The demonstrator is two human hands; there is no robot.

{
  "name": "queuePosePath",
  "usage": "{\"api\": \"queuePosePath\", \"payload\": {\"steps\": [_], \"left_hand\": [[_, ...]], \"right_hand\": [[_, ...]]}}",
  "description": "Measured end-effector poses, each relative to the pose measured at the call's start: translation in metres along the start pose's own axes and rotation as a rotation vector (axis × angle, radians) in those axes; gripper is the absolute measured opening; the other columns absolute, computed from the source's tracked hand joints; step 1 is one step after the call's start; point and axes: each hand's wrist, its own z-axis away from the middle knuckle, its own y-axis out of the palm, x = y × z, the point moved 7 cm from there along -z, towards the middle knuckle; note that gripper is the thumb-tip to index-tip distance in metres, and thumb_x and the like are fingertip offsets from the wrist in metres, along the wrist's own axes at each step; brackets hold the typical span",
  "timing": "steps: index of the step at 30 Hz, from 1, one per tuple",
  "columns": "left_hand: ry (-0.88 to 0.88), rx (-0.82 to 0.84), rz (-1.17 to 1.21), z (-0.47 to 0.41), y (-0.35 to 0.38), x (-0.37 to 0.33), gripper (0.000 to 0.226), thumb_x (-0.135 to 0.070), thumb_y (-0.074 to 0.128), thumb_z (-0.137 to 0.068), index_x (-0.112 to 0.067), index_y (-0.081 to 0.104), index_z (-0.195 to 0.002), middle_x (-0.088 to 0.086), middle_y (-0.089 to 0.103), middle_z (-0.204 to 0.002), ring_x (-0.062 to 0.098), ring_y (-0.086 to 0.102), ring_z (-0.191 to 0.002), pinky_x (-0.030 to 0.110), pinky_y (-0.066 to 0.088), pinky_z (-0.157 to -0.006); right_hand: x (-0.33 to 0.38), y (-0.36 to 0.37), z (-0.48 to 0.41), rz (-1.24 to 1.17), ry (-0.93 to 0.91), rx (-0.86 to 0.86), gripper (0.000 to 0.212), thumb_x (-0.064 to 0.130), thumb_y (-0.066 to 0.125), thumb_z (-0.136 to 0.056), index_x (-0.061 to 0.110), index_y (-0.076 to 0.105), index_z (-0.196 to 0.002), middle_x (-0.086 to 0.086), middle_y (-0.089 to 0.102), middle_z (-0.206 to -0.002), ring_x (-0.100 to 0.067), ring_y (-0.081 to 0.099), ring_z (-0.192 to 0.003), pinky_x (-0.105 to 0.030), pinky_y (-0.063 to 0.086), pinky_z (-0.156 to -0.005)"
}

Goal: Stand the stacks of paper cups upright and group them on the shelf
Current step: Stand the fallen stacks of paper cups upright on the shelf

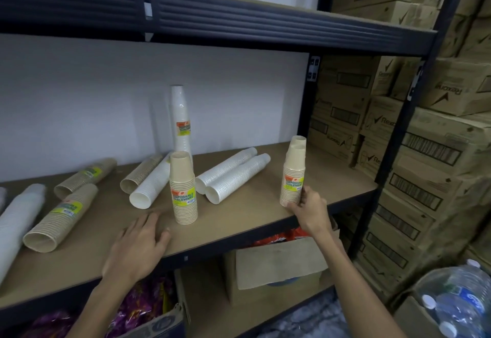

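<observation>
Right hand (309,209) grips base of upright tan stack (293,175), right of centre. Left hand (138,247) flat on shelf (265,221), fingers spread, empty. Slide low, keeping stack vertical, toward centre stack (183,189).

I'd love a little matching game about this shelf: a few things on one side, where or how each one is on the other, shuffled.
Things:
1. tall white stack
2. right hand
3. left hand
4. two white stacks

States:
A. flat on the shelf board, holding nothing
B. standing upright by the back wall
C. lying on their sides, side by side
D. gripping the base of an upright beige stack

Pairs: 1-B, 2-D, 3-A, 4-C
</observation>
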Motion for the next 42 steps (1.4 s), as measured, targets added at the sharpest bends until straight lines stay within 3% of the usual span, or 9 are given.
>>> {"api": "queuePosePath", "payload": {"steps": [3,8,12,14,18,22,25,31,42], "left_hand": [[-0.004,0.004,0.010,0.002,-0.002,-0.001,0.048,-0.046,0.037,-0.098,-0.021,0.039,-0.140,0.003,0.049,-0.140,0.022,0.047,-0.124,0.037,0.035,-0.101],[-0.012,0.008,0.010,0.004,-0.004,-0.004,0.048,-0.047,0.036,-0.098,-0.022,0.039,-0.138,0.001,0.048,-0.140,0.021,0.046,-0.125,0.037,0.034,-0.102],[-0.018,0.005,-0.003,0.004,-0.005,-0.003,0.049,-0.048,0.034,-0.098,-0.022,0.038,-0.139,0.000,0.047,-0.142,0.020,0.044,-0.127,0.036,0.033,-0.104],[-0.023,0.003,0.002,0.006,-0.006,-0.002,0.048,-0.047,0.034,-0.098,-0.022,0.039,-0.139,0.001,0.048,-0.141,0.020,0.045,-0.127,0.036,0.033,-0.103],[-0.025,-0.004,0.004,0.006,-0.008,-0.005,0.049,-0.047,0.034,-0.099,-0.021,0.038,-0.140,0.001,0.047,-0.143,0.020,0.045,-0.127,0.035,0.033,-0.104],[-0.028,-0.015,0.023,0.005,-0.008,-0.003,0.048,-0.046,0.035,-0.098,-0.021,0.039,-0.139,0.000,0.048,-0.142,0.019,0.046,-0.127,0.036,0.034,-0.104],[-0.028,-0.028,0.023,0.004,-0.007,-0.001,0.046,-0.046,0.037,-0.097,-0.022,0.042,-0.136,0.001,0.052,-0.137,0.020,0.049,-0.122,0.036,0.036,-0.102],[-0.020,-0.072,0.034,0.005,-0.008,-0.002,0.039,-0.044,0.039,-0.096,-0.021,0.046,-0.126,0.000,0.058,-0.122,0.021,0.054,-0.112,0.037,0.039,-0.096],[-0.040,-0.069,0.048,0.006,-0.010,-0.004,0.045,-0.044,0.038,-0.096,-0.023,0.042,-0.135,-0.002,0.054,-0.132,0.021,0.053,-0.115,0.036,0.039,-0.097]], "right_hand": [[0.007,-0.001,0.001,0.007,0.029,-0.001,0.047,0.024,0.080,-0.080,0.011,0.062,-0.121,-0.003,0.070,-0.111,-0.023,0.064,-0.110,-0.038,0.053,-0.092],[0.039,-0.018,0.064,-0.120,0.030,-0.268,0.034,0.029,0.072,-0.088,0.004,0.066,-0.109,0.003,0.063,-0.085,-0.008,0.061,-0.072,-0.018,0.044,-0.059],[0.096,0.051,0.040,-0.073,0.060,0.138,0.063,0.069,0.056,-0.083,0.008,0.066,-0.097,-0.003,0.072,-0.092,-0.017,0.068,-0.083,-0.030,0.055,-0.077],[0.111,0.081,0.014,-0.030,0.207,0.328,0.078,0.078,0.051,-0.079,0.009,0.060,-0.114,-0.005,0.066,-0.113,-0.020,0.070,-0.082,-0.033,0.059,-0.075],[0.117,0.111,-0.024,0.078,0.323,0.422,0.094,0.087,0.051,-0.068,0.013,0.054,-0.125,-0.007,0.064,-0.119,-0.019,0.070,-0.080,-0.031,0.059,-0.071],[0.110,0.126,-0.038,-0.090,0.452,0.525,0.067,0.049,0.075,-0.073,0.011,0.052,-0.123,-0.007,0.065,-0.110,-0.020,0.071,-0.087,-0.035,0.061,-0.076],[0.110,0.118,-0.040,-0.325,0.407,0.522,0.055,0.016,0.078,-0.078,0.008,0.050,-0.124,-0.011,0.065,-0.112,-0.023,0.068,-0.089,-0.036,0.060,-0.059],[0.118,0.076,-0.070,-0.288,-0.102,0.012,0.063,0.010,0.077,-0.079,0.010,0.044,-0.133,-0.012,0.062,-0.126,-0.028,0.061,-0.113,-0.031,0.049,-0.086],[0.095,0.110,-0.081,-0.498,-0.187,0.116,0.065,0.007,0.070,-0.088,0.024,0.035,-0.141,0.005,0.053,-0.131,-0.019,0.053,-0.123,-0.039,0.046,-0.101]]}}
